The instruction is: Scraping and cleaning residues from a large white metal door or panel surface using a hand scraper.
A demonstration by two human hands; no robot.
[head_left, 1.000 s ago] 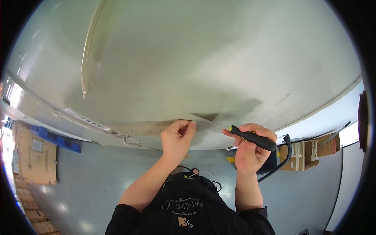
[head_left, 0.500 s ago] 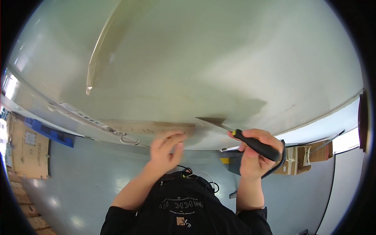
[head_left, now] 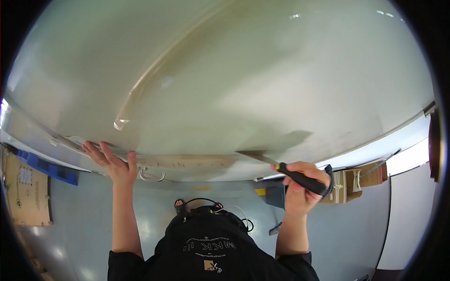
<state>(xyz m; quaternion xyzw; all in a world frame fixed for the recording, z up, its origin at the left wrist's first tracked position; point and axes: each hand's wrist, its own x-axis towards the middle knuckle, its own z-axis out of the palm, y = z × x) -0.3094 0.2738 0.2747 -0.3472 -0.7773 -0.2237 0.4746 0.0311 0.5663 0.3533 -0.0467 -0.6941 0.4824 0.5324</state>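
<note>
My right hand [head_left: 300,192] is closed around the black handle of a scraper [head_left: 307,183] with a yellow collar. The scraper's tapered metal blade [head_left: 255,154] points left, its tip at or just over a large pale greenish-white panel [head_left: 262,89]; I cannot tell whether it touches. On the left, my left hand [head_left: 115,161] has its fingers spread along the panel's near edge, beside a white label [head_left: 76,140], and holds nothing. Between the hands, a beige tape-like strip [head_left: 187,161] with faint handwriting runs along that edge.
A long pale raised strip [head_left: 150,75] curves across the panel. A bent metal handle [head_left: 152,175] sticks out below its edge. Cardboard boxes [head_left: 349,185] stand at the right, a wooden crate [head_left: 28,187] and blue pallet [head_left: 49,168] at the left, on a grey floor [head_left: 84,220].
My left hand has moved left from beside the beige strip to the panel's edge near the label, fingers now spread. The right hand still holds the scraper, slightly lower and left in view.
</note>
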